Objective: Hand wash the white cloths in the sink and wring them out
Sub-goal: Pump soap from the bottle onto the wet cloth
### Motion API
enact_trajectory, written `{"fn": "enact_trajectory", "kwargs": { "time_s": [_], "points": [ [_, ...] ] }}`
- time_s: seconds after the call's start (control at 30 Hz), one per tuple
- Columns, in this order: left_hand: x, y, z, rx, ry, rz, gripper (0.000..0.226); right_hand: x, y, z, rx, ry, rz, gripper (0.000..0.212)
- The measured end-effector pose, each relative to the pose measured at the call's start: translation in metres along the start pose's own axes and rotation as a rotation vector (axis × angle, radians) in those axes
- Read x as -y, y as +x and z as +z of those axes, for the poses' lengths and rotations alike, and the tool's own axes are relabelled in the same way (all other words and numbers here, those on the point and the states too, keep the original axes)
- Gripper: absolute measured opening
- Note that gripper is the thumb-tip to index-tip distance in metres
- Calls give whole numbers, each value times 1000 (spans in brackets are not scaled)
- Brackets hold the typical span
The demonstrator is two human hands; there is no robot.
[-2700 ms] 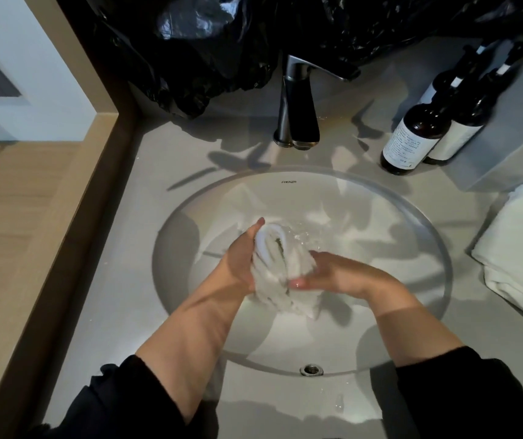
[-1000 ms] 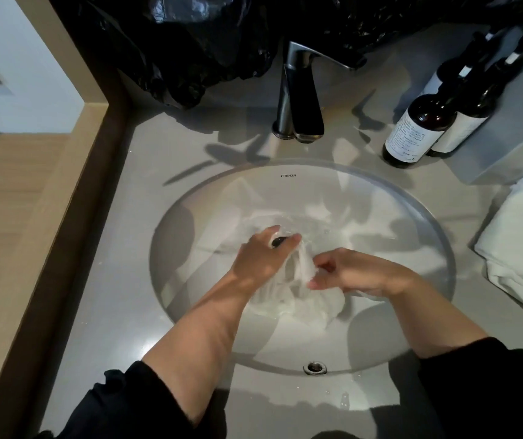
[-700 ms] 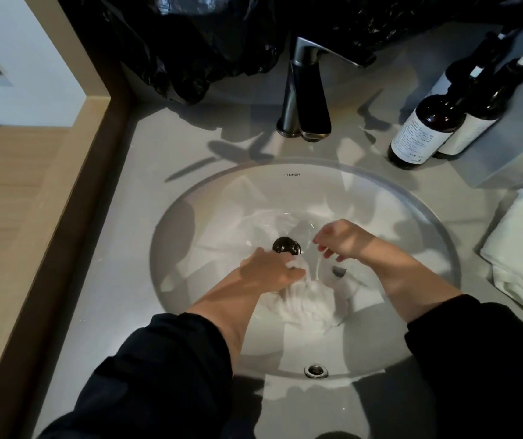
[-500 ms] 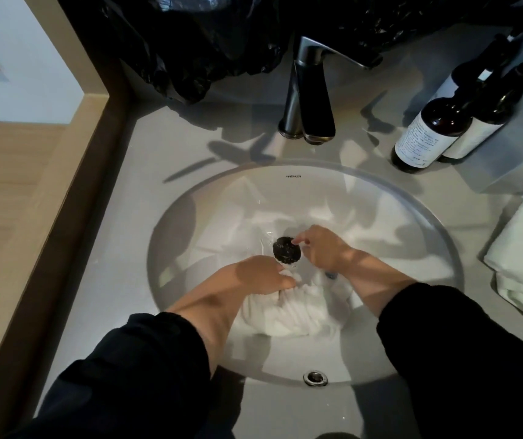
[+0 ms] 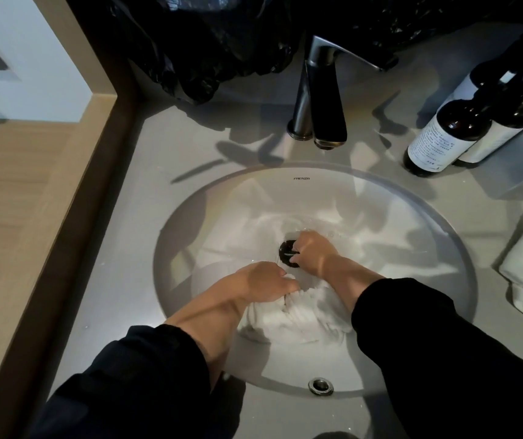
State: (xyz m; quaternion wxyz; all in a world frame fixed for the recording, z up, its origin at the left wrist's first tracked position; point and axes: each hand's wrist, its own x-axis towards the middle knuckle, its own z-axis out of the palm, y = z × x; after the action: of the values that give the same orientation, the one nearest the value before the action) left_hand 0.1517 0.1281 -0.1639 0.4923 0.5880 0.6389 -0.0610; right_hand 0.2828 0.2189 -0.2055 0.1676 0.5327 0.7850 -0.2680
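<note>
Glossy ceramic sink (image 5: 342,198), ribbed cloth (image 5: 304,315), metal faucet (image 5: 323,99)

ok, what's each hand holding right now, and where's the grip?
Left hand grips the white cloth by its bunched upper end. Right hand has fingers on the dark drain stopper; whether they pinch it is unclear.

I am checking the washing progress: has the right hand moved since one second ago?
Yes. The right hand left the white cloth and went toward the faucet; it now touches the drain plug.
</note>
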Motion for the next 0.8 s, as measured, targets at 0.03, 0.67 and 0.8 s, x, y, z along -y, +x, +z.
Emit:
{"fn": "enact_trajectory", "kwargs": {
  "time_s": [0.03, 0.67, 0.8],
  "points": [
    [1, 0, 1, -9, -15, -9, 42, 0, 0, -2, 11, 4, -8, 21],
    [7, -3, -35, -151, -428, -298, 45, -21, -85, -53, 323, 767, 133, 29],
    [5, -13, -47, -634, 244, -227, 37, -25, -74, -49, -106, 468, 246, 39]
  ]
}}
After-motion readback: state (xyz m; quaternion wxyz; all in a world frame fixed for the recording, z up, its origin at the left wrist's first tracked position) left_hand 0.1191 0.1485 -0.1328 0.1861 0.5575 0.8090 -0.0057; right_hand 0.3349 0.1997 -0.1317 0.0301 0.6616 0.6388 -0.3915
